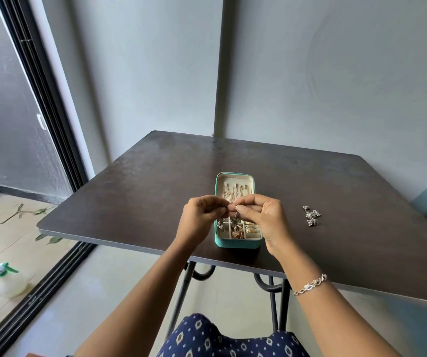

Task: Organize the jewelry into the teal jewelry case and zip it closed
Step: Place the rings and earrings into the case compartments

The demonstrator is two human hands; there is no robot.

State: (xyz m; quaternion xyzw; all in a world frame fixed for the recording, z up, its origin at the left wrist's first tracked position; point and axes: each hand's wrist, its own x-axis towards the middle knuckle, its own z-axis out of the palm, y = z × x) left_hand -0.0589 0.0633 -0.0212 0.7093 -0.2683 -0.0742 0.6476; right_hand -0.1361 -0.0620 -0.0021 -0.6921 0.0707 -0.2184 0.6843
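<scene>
The teal jewelry case (235, 244) lies open on the dark table (135, 191), its cream lid (235, 184) folded back with gold pieces hung inside. Its near compartments hold several rings and earrings. Both hands hover just above the case's middle. My left hand (202, 215) and my right hand (261, 215) meet fingertip to fingertip and pinch one small silver earring (236, 213) between them; it is mostly hidden by the fingers. A small heap of silver jewelry (311, 215) lies on the table to the right of the case.
The table's near edge runs just below my wrists, with black metal legs (274, 295) under it. Grey walls stand behind. A sliding glass door is at the left, and a spray bottle (9, 279) sits on the floor beyond it. A silver bracelet (310, 284) circles my right wrist.
</scene>
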